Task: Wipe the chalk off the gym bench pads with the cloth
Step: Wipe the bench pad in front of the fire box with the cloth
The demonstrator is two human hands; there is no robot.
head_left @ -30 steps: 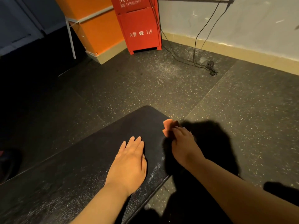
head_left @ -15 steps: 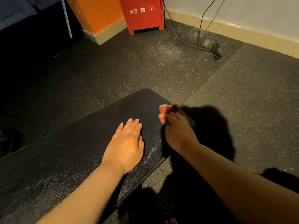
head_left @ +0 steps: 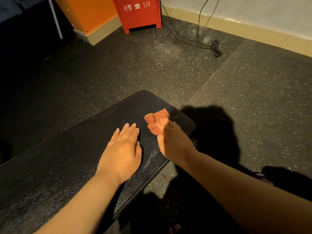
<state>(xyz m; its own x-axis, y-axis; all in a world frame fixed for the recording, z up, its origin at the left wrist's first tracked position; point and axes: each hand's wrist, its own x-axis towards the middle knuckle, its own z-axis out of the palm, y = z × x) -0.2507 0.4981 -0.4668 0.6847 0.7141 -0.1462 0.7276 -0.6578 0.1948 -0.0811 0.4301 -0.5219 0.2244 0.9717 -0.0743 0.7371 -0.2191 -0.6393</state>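
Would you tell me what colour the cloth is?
Orange cloth, clearest in the head view.

Left grip [head_left: 123, 149] lies flat, fingers straight together; right grip [head_left: 173, 141] is curled round the cloth [head_left: 156, 120].

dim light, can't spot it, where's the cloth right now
Head view: the orange cloth is bunched in the right hand at the far right corner of the bench pad, just right of the flat left hand.
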